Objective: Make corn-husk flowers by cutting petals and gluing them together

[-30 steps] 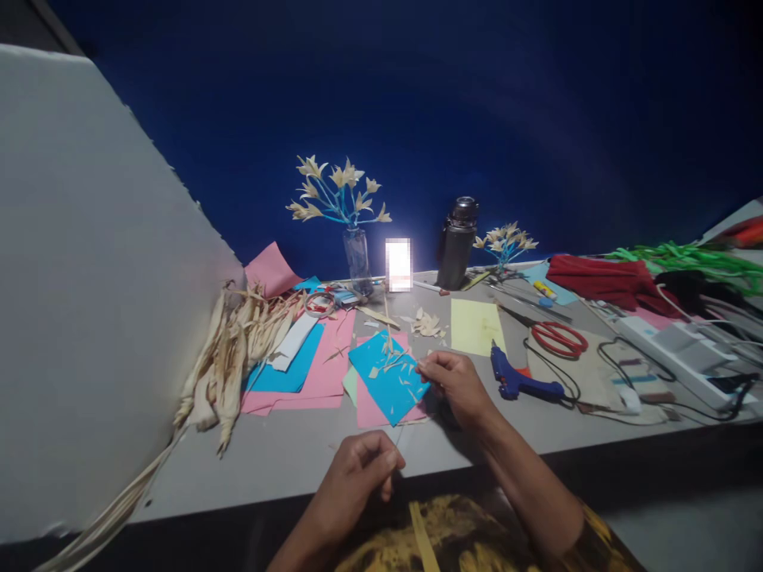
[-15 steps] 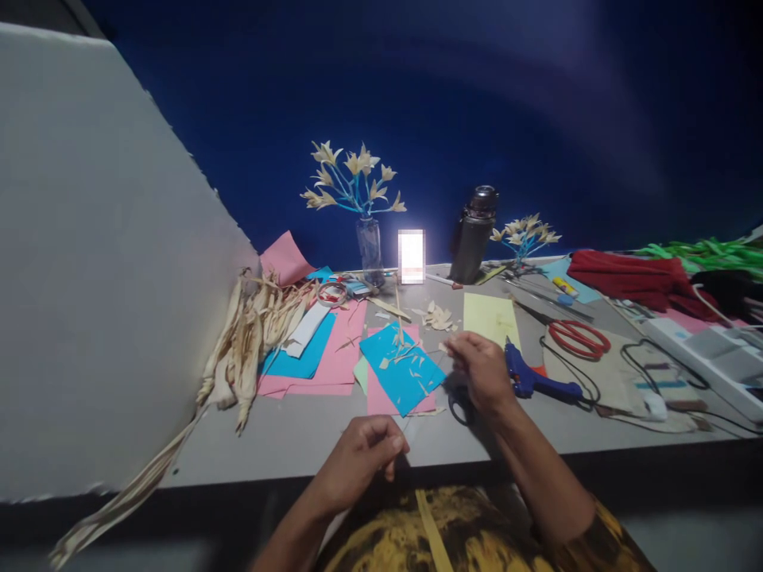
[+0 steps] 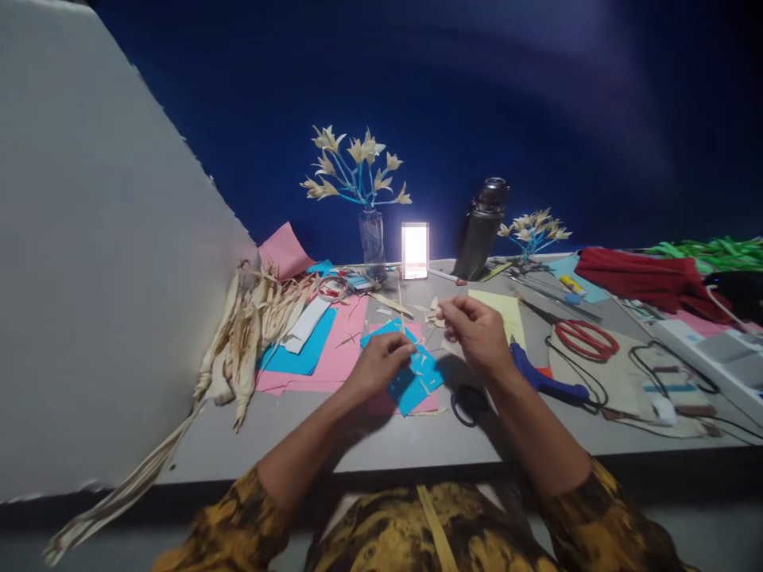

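Note:
Above the blue paper [image 3: 407, 389], my left hand [image 3: 385, 361] is closed, its fingertips near the lower end of a thin stick [image 3: 401, 306]; what it holds is too small to name. My right hand [image 3: 475, 330] pinches something tiny and hidden beside a small pile of pale husk pieces [image 3: 434, 311]. Narrow pale scraps lie on the blue paper, which rests on pink paper. Black-handled scissors [image 3: 469, 406] lie below my right hand. To its right is a blue glue gun [image 3: 551, 385].
Dried husks [image 3: 244, 342] hang over the table's left edge. A glass vase [image 3: 373, 246] with pale flowers, a lit screen [image 3: 415, 253] and a dark flask [image 3: 482, 230] stand along the back. Red-handled scissors [image 3: 587, 340], cords and red cloth [image 3: 637, 278] lie to the right.
My left hand has moved up and forward from the table's front edge to over the blue paper. My right hand has shifted slightly up, towards the husk pieces. The view has tilted slightly.

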`<state>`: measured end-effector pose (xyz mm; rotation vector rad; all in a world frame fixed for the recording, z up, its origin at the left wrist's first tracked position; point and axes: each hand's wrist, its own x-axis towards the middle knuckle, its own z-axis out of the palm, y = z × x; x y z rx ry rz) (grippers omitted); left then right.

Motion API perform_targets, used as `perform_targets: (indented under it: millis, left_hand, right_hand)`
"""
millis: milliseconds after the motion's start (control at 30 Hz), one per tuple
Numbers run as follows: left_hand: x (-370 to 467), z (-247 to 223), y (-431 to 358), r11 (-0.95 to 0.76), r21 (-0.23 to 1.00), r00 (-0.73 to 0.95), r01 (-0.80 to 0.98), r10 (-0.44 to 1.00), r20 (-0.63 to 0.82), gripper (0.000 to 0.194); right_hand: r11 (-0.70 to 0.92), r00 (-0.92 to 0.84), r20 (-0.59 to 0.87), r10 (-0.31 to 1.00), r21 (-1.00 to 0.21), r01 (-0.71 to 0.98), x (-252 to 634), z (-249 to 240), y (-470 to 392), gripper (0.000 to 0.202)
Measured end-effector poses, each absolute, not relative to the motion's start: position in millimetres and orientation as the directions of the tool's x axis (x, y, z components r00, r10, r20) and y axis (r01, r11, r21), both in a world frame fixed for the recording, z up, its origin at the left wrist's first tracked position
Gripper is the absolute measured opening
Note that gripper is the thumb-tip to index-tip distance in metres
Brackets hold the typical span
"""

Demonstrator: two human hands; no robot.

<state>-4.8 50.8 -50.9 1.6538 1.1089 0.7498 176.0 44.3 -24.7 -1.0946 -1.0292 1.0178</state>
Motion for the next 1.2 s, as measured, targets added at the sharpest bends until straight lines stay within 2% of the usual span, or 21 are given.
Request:
perform_targets:
  millis: [67,133,233,333,400,500,633,800,967,1067,1200]
  left_hand:
    - [-3.1,-60.9,68.0,-0.252,0.806,0.405,0.536,0.914,0.016,0.01]
    - [-0.2,-72.8,77.2,-0.353,0.603,0.443,0.716,0.897,-0.001,0.004]
    - [5.7,-87.3,76.9,-0.41,0.371,0.439,0.833,0.898,0.006,0.011]
    - [10.1,-94.4,69.9,-0.421,0.265,0.429,0.867,0.903,0.029,0.02]
    - [10.4,-96.4,67.0,-0.436,0.227,0.438,0.871,0.898,0.044,0.021]
    - [6.0,-97.7,68.4,-0.447,0.252,0.436,0.858,0.894,0.101,0.021]
    - [-4.1,-98.6,77.8,-0.461,0.378,0.412,0.803,0.887,0.206,0.02]
    - [-11.2,-98.2,87.6,-0.479,0.492,0.364,0.727,0.876,0.317,0.02]
    - [-10.8,-96.2,87.0,-0.523,0.572,0.388,0.631,0.852,0.35,0.022]
    - [-10.3,-96.8,86.4,-0.549,0.588,0.427,0.594,0.835,0.347,0.024]
    - [-10.9,-97.4,88.4,-0.525,0.619,0.379,0.584,0.851,0.363,0.02]
  right_hand:
    - [0.199,0.266,0.164,0.95,-0.974,-0.112,181.3,-24.1,56.8,0.028]
    - [0.198,0.256,0.184,0.949,-0.98,-0.032,184.9,-29.5,66.6,0.028]
    - [0.161,0.191,0.221,0.956,-0.945,0.286,186.0,-45.3,74.4,0.028]
    - [0.077,0.099,0.192,0.976,-0.737,0.671,184.6,-62.7,76.4,0.028]
    - [0.029,0.062,0.135,0.989,-0.583,0.812,184.2,-72.5,77.2,0.028]
    - [0.008,0.051,0.104,0.993,-0.5,0.866,185.5,-83.7,80.0,0.029]
    - [-0.001,0.078,0.098,0.992,-0.615,0.788,189.6,-90.5,84.3,0.031]
    - [0.079,0.012,0.109,0.994,-0.787,0.612,191.3,-93.1,87.0,0.035]
    - [0.044,0.074,0.083,0.994,-0.908,0.416,187.5,-97.8,90.4,0.035]
    - [0.022,0.069,0.051,0.996,-0.928,0.372,186.0,-100.4,91.7,0.033]
    - [0.05,0.082,0.099,0.992,-0.886,0.461,187.5,-103.4,93.8,0.034]
